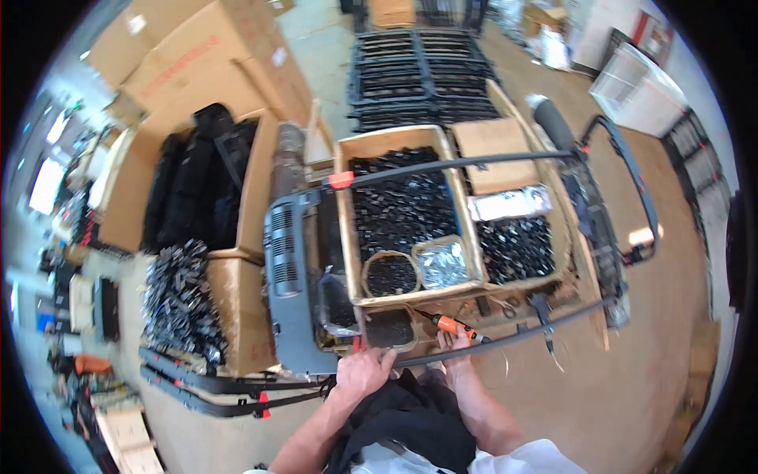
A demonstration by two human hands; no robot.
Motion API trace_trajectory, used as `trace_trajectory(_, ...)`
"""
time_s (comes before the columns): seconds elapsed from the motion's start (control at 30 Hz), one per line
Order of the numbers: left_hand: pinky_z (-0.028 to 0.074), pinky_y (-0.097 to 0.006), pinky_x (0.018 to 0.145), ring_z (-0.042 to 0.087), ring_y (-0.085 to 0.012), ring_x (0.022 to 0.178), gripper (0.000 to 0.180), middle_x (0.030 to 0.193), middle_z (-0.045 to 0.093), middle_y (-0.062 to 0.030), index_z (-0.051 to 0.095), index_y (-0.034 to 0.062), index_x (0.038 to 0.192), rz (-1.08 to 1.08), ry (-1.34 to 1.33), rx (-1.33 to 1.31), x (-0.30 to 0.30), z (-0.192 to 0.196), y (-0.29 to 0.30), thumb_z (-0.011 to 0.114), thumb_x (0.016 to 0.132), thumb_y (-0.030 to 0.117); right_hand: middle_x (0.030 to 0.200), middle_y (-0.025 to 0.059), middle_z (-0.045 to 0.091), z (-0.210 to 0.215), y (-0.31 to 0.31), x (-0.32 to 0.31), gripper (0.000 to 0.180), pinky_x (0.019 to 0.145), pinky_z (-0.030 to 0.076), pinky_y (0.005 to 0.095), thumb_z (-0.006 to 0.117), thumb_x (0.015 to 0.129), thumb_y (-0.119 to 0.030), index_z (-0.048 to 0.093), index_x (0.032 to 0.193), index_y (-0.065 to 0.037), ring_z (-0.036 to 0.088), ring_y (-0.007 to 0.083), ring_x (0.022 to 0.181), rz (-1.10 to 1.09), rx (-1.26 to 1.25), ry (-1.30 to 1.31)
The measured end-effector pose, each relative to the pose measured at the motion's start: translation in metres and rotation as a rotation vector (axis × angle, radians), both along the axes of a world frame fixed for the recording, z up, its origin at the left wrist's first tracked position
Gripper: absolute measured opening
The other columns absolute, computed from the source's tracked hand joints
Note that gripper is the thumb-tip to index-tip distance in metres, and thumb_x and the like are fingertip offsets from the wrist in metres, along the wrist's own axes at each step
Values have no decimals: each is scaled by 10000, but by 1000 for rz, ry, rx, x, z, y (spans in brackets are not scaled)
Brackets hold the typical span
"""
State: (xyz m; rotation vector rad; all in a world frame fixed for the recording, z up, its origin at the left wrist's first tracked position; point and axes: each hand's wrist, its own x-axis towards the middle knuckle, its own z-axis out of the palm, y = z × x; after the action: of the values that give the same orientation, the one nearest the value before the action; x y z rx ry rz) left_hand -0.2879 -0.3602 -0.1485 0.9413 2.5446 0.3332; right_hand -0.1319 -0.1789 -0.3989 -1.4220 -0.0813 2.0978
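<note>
A large dark frame, with a slotted grey-blue panel (286, 261) at its left end and long black bars (537, 324), lies across the workbench. My left hand (365, 373) is closed over the panel's near right corner, where the near bar joins it, beside a red clip (357, 344). My right hand (455, 351) is at the near bar, its fingers closed around an orange electric screwdriver (452, 325). The screwdriver's black tip points away and to the left. Both palms are hidden.
A cardboard box (343, 237) of small black parts stands inside the frame, beside another parts bin (517, 251). Black bundles fill a tall carton (253, 189) at left. A black tool (541, 310) lies by the near bar. Stacked black racks (422, 79) stand behind the bench.
</note>
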Motion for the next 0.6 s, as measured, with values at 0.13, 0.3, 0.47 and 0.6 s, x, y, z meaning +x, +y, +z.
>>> trace_trajectory(0.13, 607, -534, 773, 762, -397, 809, 513, 825, 756, -219, 789, 87, 924, 16, -82, -113, 3, -11, 11, 504, 1056, 493, 1010, 122, 757, 3, 0, 47, 305, 857, 625, 411, 657, 1030, -303, 709, 1142, -23, 741, 272, 907, 902, 67, -97)
trace_trajectory(0.3, 609, -530, 768, 759, -402, 793, 492, 824, 759, -208, 785, 80, 954, 65, -64, -176, 2, -1, -3, 483, 1064, 453, 1081, 116, 793, 182, 47, 68, 380, 808, 620, 335, 726, 993, -308, 759, 1219, -4, 762, 196, 956, 2001, 330, 155)
trace_trajectory(0.47, 594, -511, 831, 757, -371, 865, 348, 891, 769, -163, 765, 92, 1024, 121, -34, -74, 7, 10, -4, 593, 1017, 395, 962, 108, 799, 309, 166, -109, 311, 822, 583, 364, 681, 1005, -344, 788, 1101, -69, 747, 202, 875, 1724, 1432, -147)
trace_trajectory(0.6, 498, -482, 1019, 657, -311, 1094, 273, 1124, 693, -98, 690, 97, 1113, 98, 295, 513, 60, 17, -6, 747, 921, 282, 1218, 254, 720, 296, 241, -280, 425, 1039, 511, 473, 629, 1020, -344, 697, 1244, 11, 664, 430, 1196, 1211, 2107, -444)
